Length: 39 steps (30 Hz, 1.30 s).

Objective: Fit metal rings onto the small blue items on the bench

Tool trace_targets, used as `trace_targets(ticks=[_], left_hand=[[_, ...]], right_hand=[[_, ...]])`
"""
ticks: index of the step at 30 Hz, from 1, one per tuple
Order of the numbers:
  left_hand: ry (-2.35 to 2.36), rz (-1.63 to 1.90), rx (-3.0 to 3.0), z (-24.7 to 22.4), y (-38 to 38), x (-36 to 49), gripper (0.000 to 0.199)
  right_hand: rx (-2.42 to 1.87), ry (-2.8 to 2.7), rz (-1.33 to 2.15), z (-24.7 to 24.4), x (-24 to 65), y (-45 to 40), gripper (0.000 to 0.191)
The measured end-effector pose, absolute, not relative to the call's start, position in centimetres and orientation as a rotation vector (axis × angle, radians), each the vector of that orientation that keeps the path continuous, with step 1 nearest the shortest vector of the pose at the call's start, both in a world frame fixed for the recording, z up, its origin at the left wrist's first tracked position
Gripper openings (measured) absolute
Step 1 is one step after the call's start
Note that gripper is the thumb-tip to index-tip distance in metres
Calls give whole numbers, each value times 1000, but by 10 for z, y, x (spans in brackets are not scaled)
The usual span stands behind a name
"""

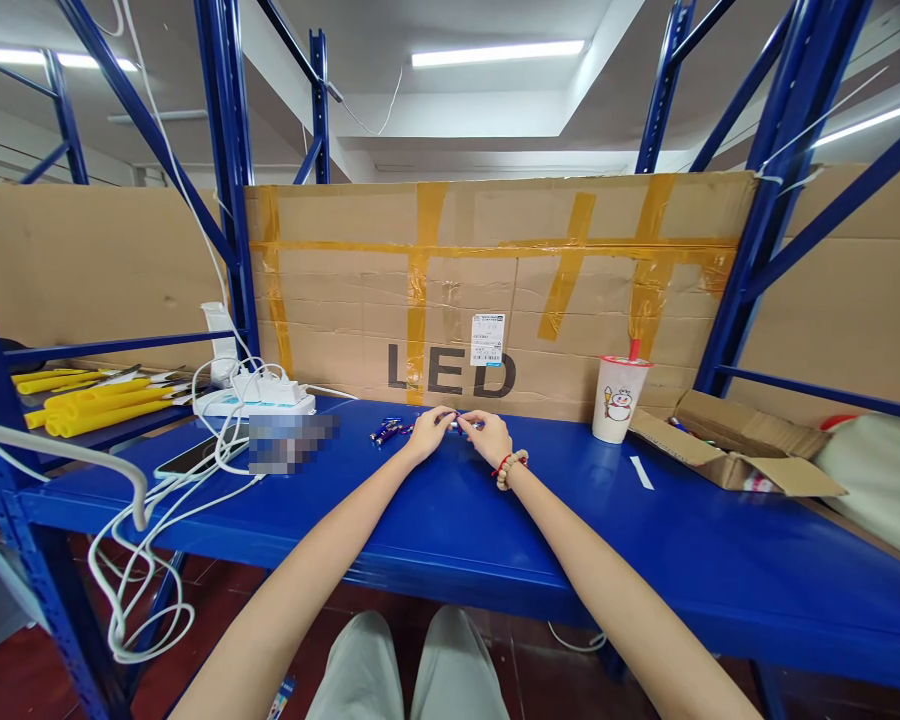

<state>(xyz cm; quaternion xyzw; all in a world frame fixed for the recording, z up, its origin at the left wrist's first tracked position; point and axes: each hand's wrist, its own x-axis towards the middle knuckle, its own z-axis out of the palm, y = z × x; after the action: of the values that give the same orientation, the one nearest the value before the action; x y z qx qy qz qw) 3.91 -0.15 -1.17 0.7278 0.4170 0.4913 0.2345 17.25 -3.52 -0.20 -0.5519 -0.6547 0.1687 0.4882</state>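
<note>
Near the back of the blue shelf top [435,510], my left hand [427,436] and my right hand [489,438] are close together with fingers bent into pinches. Between the fingertips is a small shiny blue-purple piece [459,423], mostly covered by the fingers, so its kind cannot be made out. Just left of my left hand lies a little pile of similar shiny blue-purple pieces [390,431]. A beaded bracelet [510,468] and a red cord are on my right wrist.
A paper cup [616,402] with a red straw stands at right, beside a white strip [641,473] and an open cardboard box [720,440]. At left are tangled white cables [217,460], a power strip [270,398], a phone [191,455] and yellow-handled tools [105,402]. Cardboard [330,310] walls the back.
</note>
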Motion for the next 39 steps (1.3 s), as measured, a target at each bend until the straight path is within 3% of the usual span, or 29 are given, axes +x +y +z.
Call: trace_targets(ticks=[16,39], left_hand=[[1211,1336,2088,-13,0,38,30],[1344,1249,2184,-14,-2,39,25]], right_hand=[[-1275,-1596,499,-7,172,-29,17],[-1182,-1647,305,-9,176,-24,8]])
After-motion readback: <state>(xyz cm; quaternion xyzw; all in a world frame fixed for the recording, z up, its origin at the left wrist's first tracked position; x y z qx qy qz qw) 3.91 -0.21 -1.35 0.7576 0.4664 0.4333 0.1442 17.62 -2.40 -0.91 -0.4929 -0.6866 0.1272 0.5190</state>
